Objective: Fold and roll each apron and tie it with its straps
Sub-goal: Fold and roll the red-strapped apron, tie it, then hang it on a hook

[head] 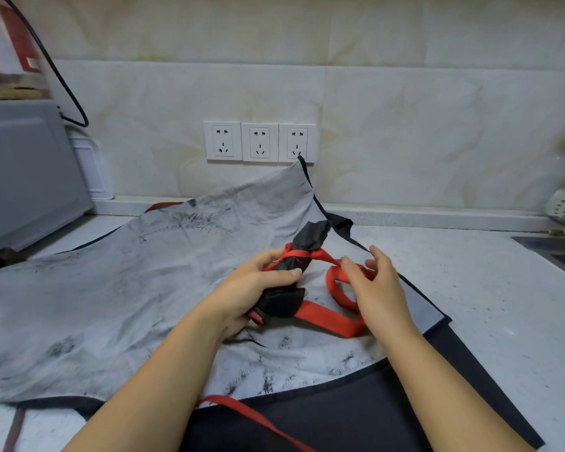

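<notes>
Speckled white counter (pixel 477 288) (marbled tile wall (pixel 405 119) behind) bears a spread apron (pixel 111 288).

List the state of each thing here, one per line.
Black apron: rolled, gripped by left hand.
Red strap: wound round the roll, loose loop held by right hand.
Grey apron: spread open, unrolled, on the counter.
Wall sockets: nothing plugged in.
</notes>
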A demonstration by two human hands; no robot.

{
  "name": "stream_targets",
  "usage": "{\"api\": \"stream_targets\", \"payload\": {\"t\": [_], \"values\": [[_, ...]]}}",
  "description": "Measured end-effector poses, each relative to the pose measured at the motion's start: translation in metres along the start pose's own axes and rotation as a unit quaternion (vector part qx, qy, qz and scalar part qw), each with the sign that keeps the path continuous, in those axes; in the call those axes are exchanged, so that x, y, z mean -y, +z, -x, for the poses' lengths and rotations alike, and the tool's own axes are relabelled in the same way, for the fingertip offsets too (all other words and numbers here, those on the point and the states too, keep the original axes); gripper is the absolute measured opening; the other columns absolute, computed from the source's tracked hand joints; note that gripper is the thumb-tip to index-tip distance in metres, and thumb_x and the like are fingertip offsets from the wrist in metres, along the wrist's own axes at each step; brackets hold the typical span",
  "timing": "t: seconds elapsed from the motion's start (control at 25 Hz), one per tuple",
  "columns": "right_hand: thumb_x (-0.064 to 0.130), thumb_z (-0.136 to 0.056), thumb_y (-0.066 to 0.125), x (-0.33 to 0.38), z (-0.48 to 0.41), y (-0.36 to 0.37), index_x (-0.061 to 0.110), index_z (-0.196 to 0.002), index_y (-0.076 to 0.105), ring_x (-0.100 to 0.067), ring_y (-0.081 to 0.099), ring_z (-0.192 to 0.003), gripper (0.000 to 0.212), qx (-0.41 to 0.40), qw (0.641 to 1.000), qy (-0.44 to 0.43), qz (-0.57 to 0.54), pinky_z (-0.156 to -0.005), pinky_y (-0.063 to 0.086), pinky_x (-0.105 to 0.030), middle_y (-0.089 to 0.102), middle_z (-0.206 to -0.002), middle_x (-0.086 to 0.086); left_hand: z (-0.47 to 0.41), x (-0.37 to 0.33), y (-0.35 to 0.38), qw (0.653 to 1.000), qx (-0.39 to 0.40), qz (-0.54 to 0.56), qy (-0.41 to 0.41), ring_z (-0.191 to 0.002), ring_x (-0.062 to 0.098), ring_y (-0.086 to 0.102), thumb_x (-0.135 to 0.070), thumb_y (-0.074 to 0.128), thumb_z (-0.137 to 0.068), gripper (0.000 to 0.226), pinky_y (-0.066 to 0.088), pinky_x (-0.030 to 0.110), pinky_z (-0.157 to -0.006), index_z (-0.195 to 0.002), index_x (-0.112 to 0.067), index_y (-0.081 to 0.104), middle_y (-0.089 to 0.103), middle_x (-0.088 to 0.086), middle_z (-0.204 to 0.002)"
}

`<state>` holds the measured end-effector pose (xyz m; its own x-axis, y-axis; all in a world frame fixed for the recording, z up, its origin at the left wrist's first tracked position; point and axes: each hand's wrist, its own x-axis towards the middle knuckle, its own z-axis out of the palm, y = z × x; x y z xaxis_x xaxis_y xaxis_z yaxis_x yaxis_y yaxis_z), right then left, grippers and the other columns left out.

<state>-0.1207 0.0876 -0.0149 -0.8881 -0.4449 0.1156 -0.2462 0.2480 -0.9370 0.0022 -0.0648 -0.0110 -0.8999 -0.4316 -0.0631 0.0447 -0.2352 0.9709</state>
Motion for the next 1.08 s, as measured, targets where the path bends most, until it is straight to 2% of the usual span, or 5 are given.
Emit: {"api": "stream_targets", "payload": {"t": [0.16, 0.36, 0.68, 0.92, 1.08], "values": [[0.059, -0.084, 0.059, 0.007, 0.008, 0.003, 0.033, -0.138, 0.043, -0.005, 0.063, -0.096, 0.062, 0.115, 0.988, 0.032, -0.098, -0.090, 0.047, -0.027, 0.066, -0.100, 0.010, 0.003, -0.006, 0.005, 0.996, -0.005, 0.086, -0.002, -0.090, 0.032, 0.061, -0.023, 0.074, -0.072, 0.029, 0.052, 0.028, -0.067, -0.099, -0.012, 0.071, 0.062, 0.011, -0.087], [0.032, -0.082, 0.060, -0.015, -0.010, -0.005, 0.031, -0.086, 0.063, -0.020, 0.066, -0.077, 0.006, 0.046, 0.966, -0.005, 0.254, -0.071, 0.053, -0.034, 0.066, -0.081, 0.003, 0.007, -0.017, 0.000, 0.977, -0.069, 0.199, -0.014, -0.038, 0.016, 0.054, -0.025, 0.062, -0.075, 0.017, 0.043, 0.017, -0.040, -0.083, -0.011, 0.059, 0.055, 0.002, -0.054], [0.024, -0.096, 0.042, -0.006, -0.021, -0.031, 0.014, -0.082, 0.066, -0.019, 0.062, -0.075, 0.030, -0.104, 0.968, 0.131, -0.189, -0.069, 0.048, -0.031, 0.073, -0.087, -0.006, 0.004, -0.023, -0.051, 0.961, -0.187, 0.201, 0.039, -0.051, 0.017, 0.060, -0.019, 0.060, -0.080, 0.007, 0.046, 0.026, -0.058, -0.084, -0.013, 0.058, 0.065, 0.003, -0.065], [0.026, -0.097, 0.042, -0.001, -0.015, -0.033, 0.012, -0.086, 0.058, -0.014, 0.043, -0.042, 0.024, -0.064, 0.963, 0.139, -0.220, -0.040, 0.036, -0.023, 0.050, -0.054, -0.003, -0.011, -0.005, -0.058, 0.927, -0.348, -0.122, 0.065, -0.090, 0.026, 0.065, -0.012, 0.070, -0.082, 0.049, 0.052, 0.044, -0.086, -0.127, -0.014, 0.049, 0.065, 0.012, -0.106], [0.013, -0.096, 0.039, 0.004, -0.004, -0.019, 0.023, -0.098, 0.066, -0.015, 0.044, -0.043, 0.028, 0.010, 0.986, 0.054, -0.156, -0.041, 0.035, -0.024, 0.057, -0.065, -0.008, -0.013, 0.000, -0.042, 0.765, -0.338, -0.498, 0.230, -0.135, 0.030, 0.031, -0.023, 0.068, -0.072, 0.086, 0.027, 0.043, -0.114, -0.149, -0.018, 0.031, 0.038, 0.010, -0.145]]}}
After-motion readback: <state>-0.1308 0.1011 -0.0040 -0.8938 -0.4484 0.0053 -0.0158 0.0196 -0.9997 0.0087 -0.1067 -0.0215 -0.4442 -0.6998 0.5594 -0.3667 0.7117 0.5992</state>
